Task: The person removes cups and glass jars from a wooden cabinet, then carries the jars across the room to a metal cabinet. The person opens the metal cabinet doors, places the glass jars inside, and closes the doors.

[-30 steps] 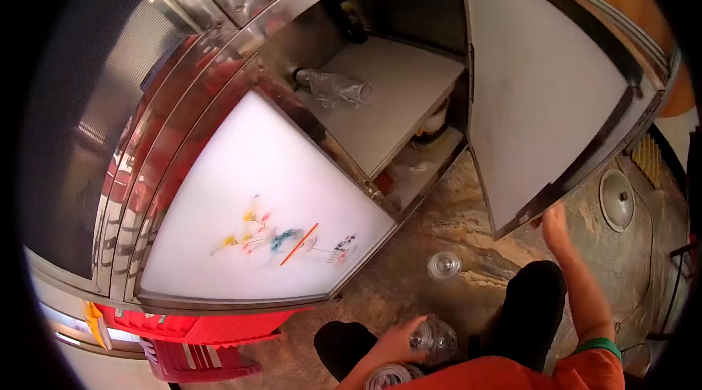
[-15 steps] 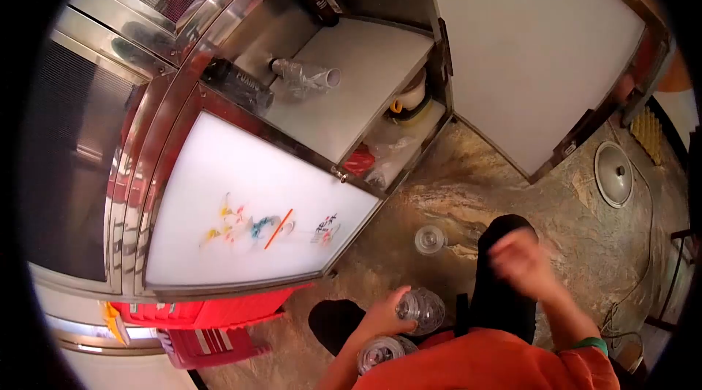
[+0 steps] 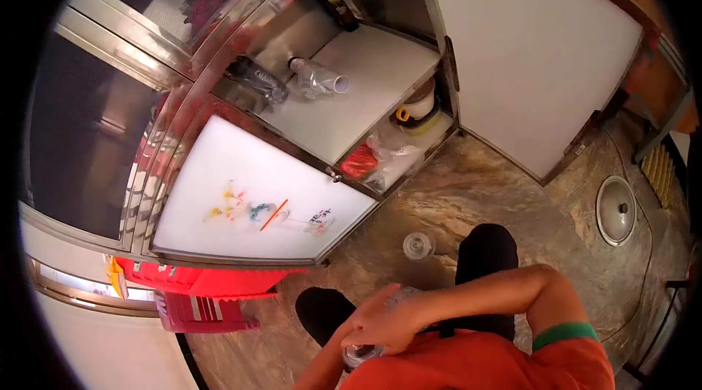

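My left hand (image 3: 364, 309) is closed around a clear, ridged jar (image 3: 404, 295) held low against my body, partly covered by my arms. Across it lies my right hand (image 3: 395, 325), its fingers curled over a second clear jar (image 3: 361, 353) just below. Most of that second jar is hidden by my hand and orange shirt. A third clear jar (image 3: 418, 246) stands on the floor in front of my knees, apart from both hands.
A metal cabinet stands open ahead, with a white right door (image 3: 541, 61) and a printed left door (image 3: 256, 200). On its shelf (image 3: 351, 90) are plastic-wrapped bottles (image 3: 318, 79). A round metal lid (image 3: 616, 211) lies on the floor at right; a red stool (image 3: 205, 309) is at left.
My right hand has come from over my right knee, leftward and down, onto the jars beside my left hand. The view has shifted slightly.
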Available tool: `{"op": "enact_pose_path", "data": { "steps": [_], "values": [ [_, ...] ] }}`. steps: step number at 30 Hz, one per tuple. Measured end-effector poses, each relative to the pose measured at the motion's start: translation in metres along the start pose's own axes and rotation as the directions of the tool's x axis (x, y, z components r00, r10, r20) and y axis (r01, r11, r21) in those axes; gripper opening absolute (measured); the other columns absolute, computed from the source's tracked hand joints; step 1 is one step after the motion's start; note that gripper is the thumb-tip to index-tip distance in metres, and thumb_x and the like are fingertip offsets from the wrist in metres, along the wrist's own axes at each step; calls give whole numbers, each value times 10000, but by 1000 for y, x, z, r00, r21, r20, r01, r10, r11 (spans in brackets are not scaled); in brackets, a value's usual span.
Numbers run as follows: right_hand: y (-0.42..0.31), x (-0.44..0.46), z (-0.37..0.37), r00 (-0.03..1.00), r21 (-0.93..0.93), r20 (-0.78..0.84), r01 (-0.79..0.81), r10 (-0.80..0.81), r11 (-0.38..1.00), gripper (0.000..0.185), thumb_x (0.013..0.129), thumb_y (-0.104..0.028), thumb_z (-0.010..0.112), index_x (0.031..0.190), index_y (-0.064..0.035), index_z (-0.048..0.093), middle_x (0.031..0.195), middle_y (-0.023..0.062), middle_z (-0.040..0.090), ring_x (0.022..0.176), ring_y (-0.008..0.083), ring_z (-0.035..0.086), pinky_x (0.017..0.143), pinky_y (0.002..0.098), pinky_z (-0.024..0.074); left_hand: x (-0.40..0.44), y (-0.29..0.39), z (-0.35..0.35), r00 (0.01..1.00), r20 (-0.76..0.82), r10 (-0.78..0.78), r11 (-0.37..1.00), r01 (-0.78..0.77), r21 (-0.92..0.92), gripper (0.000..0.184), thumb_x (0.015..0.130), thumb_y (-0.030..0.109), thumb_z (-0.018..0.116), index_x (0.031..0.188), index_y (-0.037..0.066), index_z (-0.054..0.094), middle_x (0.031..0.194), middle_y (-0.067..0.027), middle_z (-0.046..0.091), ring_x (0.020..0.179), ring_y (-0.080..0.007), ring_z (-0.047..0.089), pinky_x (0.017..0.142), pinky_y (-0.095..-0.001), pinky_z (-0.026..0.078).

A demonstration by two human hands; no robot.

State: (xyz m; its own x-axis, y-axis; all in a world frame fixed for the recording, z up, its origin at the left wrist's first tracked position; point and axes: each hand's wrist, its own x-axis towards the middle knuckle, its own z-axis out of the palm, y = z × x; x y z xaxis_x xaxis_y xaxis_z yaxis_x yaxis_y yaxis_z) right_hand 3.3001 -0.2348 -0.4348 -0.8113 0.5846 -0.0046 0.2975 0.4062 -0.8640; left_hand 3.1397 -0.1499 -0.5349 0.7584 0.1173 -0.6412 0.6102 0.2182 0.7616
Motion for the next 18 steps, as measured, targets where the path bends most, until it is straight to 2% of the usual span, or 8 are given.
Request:
{"op": "enact_pose_path", "data": {
  "steps": [3, 6, 7, 9, 11, 13, 14, 18],
  "values": [
    [3, 9, 4, 998, -128, -28, 53, -57, 990, 556, 761, -189, 622, 1267, -62, 432, 1185, 293, 461, 1057, 440, 495, 813, 501, 447, -5, 9, 16, 991, 1, 134, 988, -133, -79, 532, 901, 178, 426, 1402, 65, 289, 1370, -95, 392, 1270, -168, 364, 1066, -342, 278],
    [-9, -2, -7, 997, -111, -5, 81, -82, 991, 547, 724, -181, 667, 1220, -55, 474, 1138, 288, 492, 1035, 439, 509, 791, 490, 462, -4, 47, 33, 973, -67, -219, 961, 204, -185, 504, 921, 176, 407, 1400, 70, 289, 1402, -98, 342, 1284, -169, 342, 1078, -333, 257],
    [-9, -4, -7, 997, -127, -11, 73, -75, 989, 540, 715, -173, 672, 1206, -51, 484, 1130, 287, 498, 1036, 439, 510, 791, 488, 464, 1, 28, 23, 991, -55, -124, 991, 127, 37, 543, 909, 215, 426, 1405, 61, 267, 1396, -91, 351, 1283, -173, 344, 1075, -336, 262],
    [-8, -4, -1, 998, -161, -19, 59, -63, 985, 525, 696, -158, 683, 1177, -42, 505, 1116, 286, 511, 1039, 438, 513, 790, 484, 467, 13, -26, -8, 998, 35, 50, 888, -60, 455, 635, 884, 293, 463, 1416, 42, 224, 1385, -77, 368, 1282, -182, 348, 1070, -343, 272],
    [8, -1, 10, 985, -131, -72, 149, -159, 980, 608, 704, -212, 696, 1253, -104, 457, 1186, 271, 458, 1050, 446, 507, 827, 486, 447, 13, -2, 10, 999, -21, -39, 985, 42, 168, 643, 871, 292, 492, 1407, 39, 241, 1348, -86, 406, 1242, -190, 396, 1048, -345, 306],
    [15, -7, 20, 968, -75, -161, 184, -194, 980, 647, 705, -248, 705, 1287, -141, 443, 1237, 257, 426, 1068, 446, 498, 848, 491, 434, 10, 14, 22, 998, -64, -14, 992, 23, 128, 684, 834, 296, 554, 1401, 52, 258, 1318, -95, 436, 1202, -202, 440, 1019, -351, 342],
    [14, -15, 23, 958, -33, -226, 175, -178, 984, 644, 702, -256, 707, 1283, -146, 452, 1252, 252, 421, 1080, 442, 491, 850, 495, 431, 9, 21, 23, 995, -77, 61, 969, -40, 245, 722, 804, 300, 600, 1399, 66, 266, 1307, -101, 447, 1182, -209, 461, 1001, -356, 361],
    [7, -48, 24, 923, -1, -382, 43, -40, 999, 652, 692, -291, 712, 1281, -153, 467, 1240, 237, 424, 1114, 421, 455, 866, 503, 415, 33, 67, 30, 980, -194, -39, 760, 155, 632, 773, 714, 272, 699, 1374, 132, 323, 1245, -142, 502, 1130, -269, 503, 954, -362, 404]
  ]
}}
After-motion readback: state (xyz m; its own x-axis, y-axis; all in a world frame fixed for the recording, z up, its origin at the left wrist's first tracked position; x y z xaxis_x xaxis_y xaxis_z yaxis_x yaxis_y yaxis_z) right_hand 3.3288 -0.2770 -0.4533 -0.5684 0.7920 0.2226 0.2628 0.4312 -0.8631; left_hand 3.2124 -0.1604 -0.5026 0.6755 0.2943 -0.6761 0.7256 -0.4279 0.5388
